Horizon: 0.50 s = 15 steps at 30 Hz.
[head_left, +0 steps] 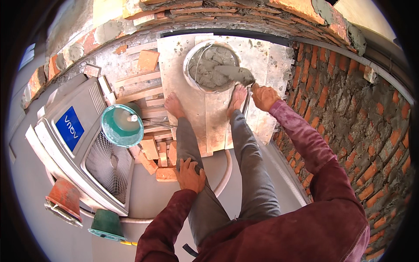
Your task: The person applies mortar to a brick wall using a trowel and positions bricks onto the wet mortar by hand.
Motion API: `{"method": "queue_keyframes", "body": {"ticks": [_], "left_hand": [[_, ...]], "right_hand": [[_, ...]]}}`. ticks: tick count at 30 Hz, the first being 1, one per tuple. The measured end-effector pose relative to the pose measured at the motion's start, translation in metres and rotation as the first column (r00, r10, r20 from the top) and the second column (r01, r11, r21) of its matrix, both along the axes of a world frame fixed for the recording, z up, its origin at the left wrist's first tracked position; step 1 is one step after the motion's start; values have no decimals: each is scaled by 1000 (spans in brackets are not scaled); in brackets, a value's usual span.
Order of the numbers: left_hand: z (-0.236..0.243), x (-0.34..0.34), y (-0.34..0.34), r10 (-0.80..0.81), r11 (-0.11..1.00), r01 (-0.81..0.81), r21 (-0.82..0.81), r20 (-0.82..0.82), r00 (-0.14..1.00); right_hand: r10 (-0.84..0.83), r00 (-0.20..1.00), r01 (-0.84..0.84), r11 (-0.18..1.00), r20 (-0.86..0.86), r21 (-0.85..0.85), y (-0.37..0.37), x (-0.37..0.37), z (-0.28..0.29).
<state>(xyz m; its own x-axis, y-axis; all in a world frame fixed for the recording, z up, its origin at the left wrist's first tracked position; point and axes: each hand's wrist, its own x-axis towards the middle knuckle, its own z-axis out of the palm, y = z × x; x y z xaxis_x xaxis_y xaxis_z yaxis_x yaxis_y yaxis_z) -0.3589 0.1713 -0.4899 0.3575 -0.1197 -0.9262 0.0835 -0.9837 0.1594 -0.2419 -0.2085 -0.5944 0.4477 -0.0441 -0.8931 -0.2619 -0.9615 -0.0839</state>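
My right hand (265, 97) is closed around the handle of a mortar-smeared trowel (242, 76). The trowel's blade reaches over the right side of a white bucket (187, 75) and into the grey wet mortar (205, 72) inside it. A thin wire handle lies across the bucket's opening. My left hand (190, 175) rests on my left leg near the knee, fingers spread and holding nothing. The bucket stands on pale boards (183, 52), and my bare feet are on the same boards, just on the near side of it.
To the left, an air-conditioner outdoor unit (72, 124) carries a teal bucket (114, 139). Loose bricks (149, 148) lie beside wooden slats (139, 79). Orange (65, 196) and green (106, 223) buckets sit lower left. A rough brick wall (349, 126) rises at right; another brickwork edge (196, 17) curves across the far side.
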Motion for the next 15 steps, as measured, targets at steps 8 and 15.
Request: {"method": "queue_keyframes", "body": {"ticks": [8, 15], "left_hand": [[-4, 1, 7, -30, 998, 30, -56, 2, 1000], [-4, -4, 8, -47, 997, 49, -52, 27, 999]], "right_hand": [[-280, 954, 298, 927, -110, 226, 25, -23, -109], [-830, 383, 918, 292, -406, 268, 57, -10, -113]]}}
